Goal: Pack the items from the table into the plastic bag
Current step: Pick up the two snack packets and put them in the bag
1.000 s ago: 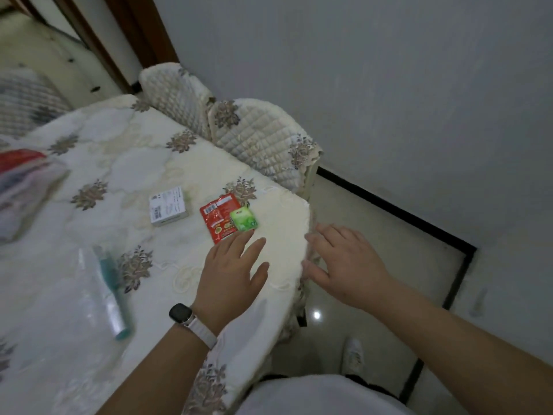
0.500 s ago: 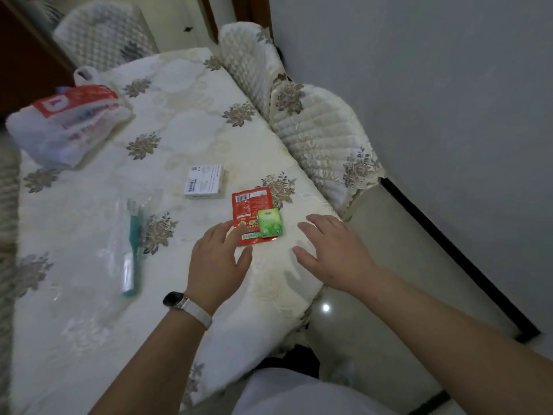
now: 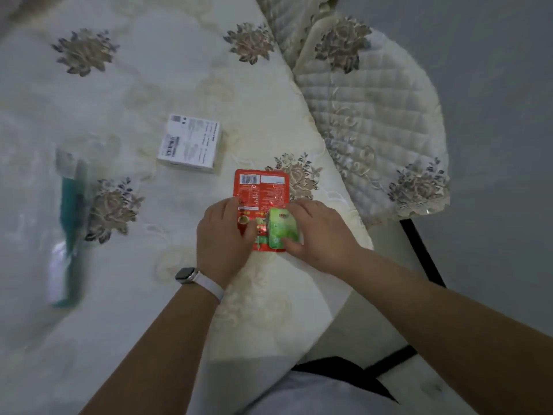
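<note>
Four items were on the table, none packed as far as I could see, and the plastic bag was outside my view. I counted one red sachet, one green packet lying on it, one white box and one teal toothbrush in clear wrap. The right hand pinched the green packet. The left hand lay on the red sachet; gripping or only pressing, I could not tell.
</note>
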Motion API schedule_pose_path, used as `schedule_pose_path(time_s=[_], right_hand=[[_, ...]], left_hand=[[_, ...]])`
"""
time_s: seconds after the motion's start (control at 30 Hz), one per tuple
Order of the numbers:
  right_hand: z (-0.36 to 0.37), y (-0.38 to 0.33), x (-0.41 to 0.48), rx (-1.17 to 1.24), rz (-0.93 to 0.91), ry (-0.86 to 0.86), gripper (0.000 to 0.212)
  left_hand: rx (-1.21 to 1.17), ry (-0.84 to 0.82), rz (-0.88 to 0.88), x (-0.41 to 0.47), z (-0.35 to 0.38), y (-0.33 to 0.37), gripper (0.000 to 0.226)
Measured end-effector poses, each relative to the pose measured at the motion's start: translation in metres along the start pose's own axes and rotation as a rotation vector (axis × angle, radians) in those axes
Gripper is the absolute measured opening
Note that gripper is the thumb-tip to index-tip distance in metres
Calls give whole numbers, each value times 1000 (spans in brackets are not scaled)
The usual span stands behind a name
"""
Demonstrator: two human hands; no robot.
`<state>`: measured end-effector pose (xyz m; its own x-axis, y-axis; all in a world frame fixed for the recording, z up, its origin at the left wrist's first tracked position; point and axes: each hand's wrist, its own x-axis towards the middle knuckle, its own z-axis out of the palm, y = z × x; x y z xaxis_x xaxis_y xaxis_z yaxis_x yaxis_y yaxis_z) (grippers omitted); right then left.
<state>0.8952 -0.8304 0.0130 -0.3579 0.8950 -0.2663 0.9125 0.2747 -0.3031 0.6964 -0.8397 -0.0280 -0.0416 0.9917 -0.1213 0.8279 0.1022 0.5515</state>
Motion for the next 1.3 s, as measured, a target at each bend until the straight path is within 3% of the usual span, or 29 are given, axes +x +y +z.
schedule_pose_path(time_s=[0.23,0.33,0.47,0.67,0.8,1.03,1.3], right_hand=[[15,0,24,4,-32,-25,74],[16,5,27,17,-54,-34,68],[12,15,32,82,-88,-82,54],[-11,40,27,415,-56,-162,20],[-38,70,25,491,-103,-152,18],[-96,98,20,580,-201,-121,11],[-132,47,-6,656,-371,-43,15]], left_hand=[[67,30,-50,9,11,8,80],[87,17,-80,12,8,15,88],[-28,-52,-297,19,5,29,97],[-243,-13,-614,17,5,50,55],[-368,76,-745,10,1,78,38],[-448,263,-754,-16,-12,144,12],[-657,627,-753,-85,-71,187,17]])
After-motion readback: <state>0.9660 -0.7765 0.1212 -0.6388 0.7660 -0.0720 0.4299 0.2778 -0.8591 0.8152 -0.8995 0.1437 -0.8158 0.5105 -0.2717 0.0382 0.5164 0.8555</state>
